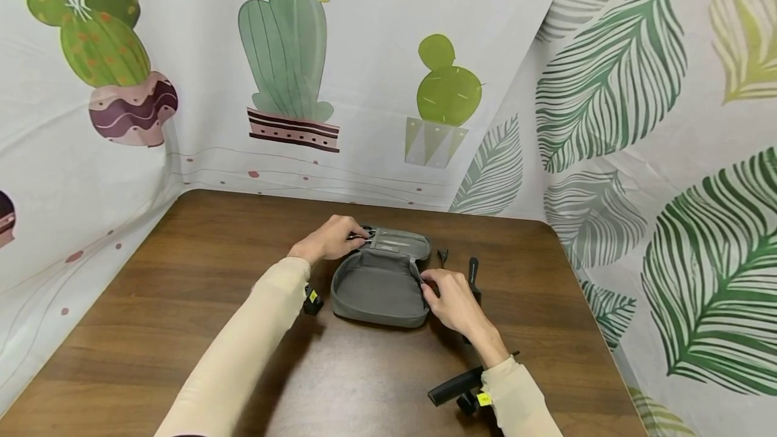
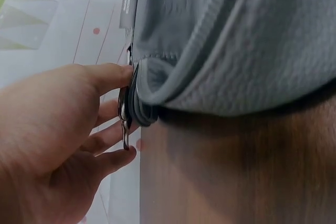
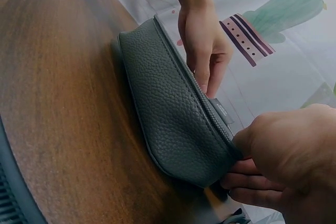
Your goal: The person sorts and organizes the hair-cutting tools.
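A grey zip pouch (image 1: 379, 288) lies unzipped on the table, its lid (image 1: 403, 243) folded back toward the far side. Several slim items sit along the lid's inner face, too small to identify. My left hand (image 1: 332, 237) is at the lid's left end, where its thumb and fingers pinch a metal tool with looped handles (image 2: 124, 103); the rest of that tool is hidden. At the pouch's right rim, my right hand (image 1: 452, 295) grips the side wall, thumb on the zipper edge and fingers outside, as the right wrist view shows.
Right of the pouch lie a small black forked item (image 1: 442, 256) and a black long-handled item (image 1: 473, 272), partly behind my right hand. A black bar-shaped object (image 1: 455, 386) shows under my right wrist. Patterned cloth (image 1: 364, 174) hangs behind the wooden table (image 1: 182, 288).
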{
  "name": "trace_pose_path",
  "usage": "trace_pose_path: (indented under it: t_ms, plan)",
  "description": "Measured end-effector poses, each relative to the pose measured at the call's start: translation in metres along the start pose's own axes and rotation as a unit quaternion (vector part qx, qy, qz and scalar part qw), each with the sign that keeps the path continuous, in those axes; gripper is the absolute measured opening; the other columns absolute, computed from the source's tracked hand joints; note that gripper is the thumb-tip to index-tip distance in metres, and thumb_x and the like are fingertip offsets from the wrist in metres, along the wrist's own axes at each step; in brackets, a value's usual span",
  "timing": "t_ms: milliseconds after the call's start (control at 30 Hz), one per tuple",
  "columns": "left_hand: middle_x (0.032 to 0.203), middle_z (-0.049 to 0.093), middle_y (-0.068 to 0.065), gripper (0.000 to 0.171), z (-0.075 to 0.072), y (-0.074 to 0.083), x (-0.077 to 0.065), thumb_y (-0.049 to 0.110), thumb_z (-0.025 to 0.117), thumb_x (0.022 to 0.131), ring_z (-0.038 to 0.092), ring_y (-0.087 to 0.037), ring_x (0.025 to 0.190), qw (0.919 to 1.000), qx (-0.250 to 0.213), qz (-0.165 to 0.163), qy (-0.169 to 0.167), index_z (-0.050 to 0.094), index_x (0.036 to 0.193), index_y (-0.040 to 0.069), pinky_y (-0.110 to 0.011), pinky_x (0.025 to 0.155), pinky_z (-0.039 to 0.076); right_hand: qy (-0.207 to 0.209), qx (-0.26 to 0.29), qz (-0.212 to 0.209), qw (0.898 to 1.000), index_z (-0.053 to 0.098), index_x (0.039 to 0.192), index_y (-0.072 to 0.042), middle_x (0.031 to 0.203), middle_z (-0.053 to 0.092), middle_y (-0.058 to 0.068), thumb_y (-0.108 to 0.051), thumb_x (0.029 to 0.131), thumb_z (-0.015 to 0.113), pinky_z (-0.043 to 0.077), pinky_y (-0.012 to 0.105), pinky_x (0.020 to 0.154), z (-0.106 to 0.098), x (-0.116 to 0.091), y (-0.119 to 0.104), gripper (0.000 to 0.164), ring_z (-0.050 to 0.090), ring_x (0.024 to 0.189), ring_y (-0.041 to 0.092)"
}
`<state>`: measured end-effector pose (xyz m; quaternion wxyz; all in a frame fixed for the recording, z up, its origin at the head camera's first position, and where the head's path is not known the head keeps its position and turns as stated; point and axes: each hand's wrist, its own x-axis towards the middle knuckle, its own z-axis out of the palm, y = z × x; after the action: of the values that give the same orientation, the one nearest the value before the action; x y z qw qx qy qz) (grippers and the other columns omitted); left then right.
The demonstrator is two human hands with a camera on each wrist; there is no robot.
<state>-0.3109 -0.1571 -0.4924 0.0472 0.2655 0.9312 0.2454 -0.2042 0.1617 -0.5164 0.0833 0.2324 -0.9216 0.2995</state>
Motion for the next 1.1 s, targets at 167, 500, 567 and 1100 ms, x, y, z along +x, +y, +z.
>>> trace_pose_path:
  t_ms: [167,500,567,1100]
  plan:
    - [0.143,0.076,-0.01,0.032,0.032,-0.044,0.024,0.025,0.069,0.114,0.071,-0.03,0.136,0.9998,0.012,0.016,-0.006,0.08,0.142,0.014,-0.052,0.112,0.062,0.0,-0.001,0.0,1.0,0.081,0.123,0.001,0.119,0.085,0.017,-0.002,0.104,0.075,0.068,0.048,0.092,0.002,-0.002,-0.001,0.02,0.082,0.108,0.032]
    - [0.155,0.067,-0.022,0.035,0.004,0.017,-0.002,0.015,0.061,0.116,0.066,-0.042,0.144,0.9994,-0.017,-0.016,-0.025,0.074,0.147,0.004,-0.056,0.117,0.059,-0.007,0.003,0.002,1.0,0.081,0.124,0.002,0.121,0.084,0.018,-0.003,0.105,0.074,0.068,0.05,0.094,0.004,-0.003,-0.003,0.021,0.082,0.112,0.034]
    - [0.155,0.067,-0.022,0.036,0.003,0.02,-0.003,0.015,0.06,0.117,0.066,-0.042,0.145,0.9995,-0.011,-0.019,-0.023,0.073,0.148,0.003,-0.056,0.118,0.059,-0.007,0.005,0.002,1.0,0.081,0.124,0.002,0.121,0.084,0.018,-0.003,0.105,0.074,0.068,0.05,0.094,0.003,-0.003,-0.003,0.021,0.082,0.112,0.034]
    - [0.157,0.065,-0.022,0.038,0.004,0.018,-0.002,0.02,0.061,0.115,0.063,-0.043,0.147,0.9982,-0.046,-0.034,-0.015,0.074,0.147,0.003,-0.059,0.12,0.056,-0.004,-0.002,-0.004,1.0,0.081,0.124,0.003,0.121,0.084,0.019,-0.002,0.105,0.074,0.069,0.049,0.094,0.0,-0.001,0.0,0.02,0.082,0.111,0.035]
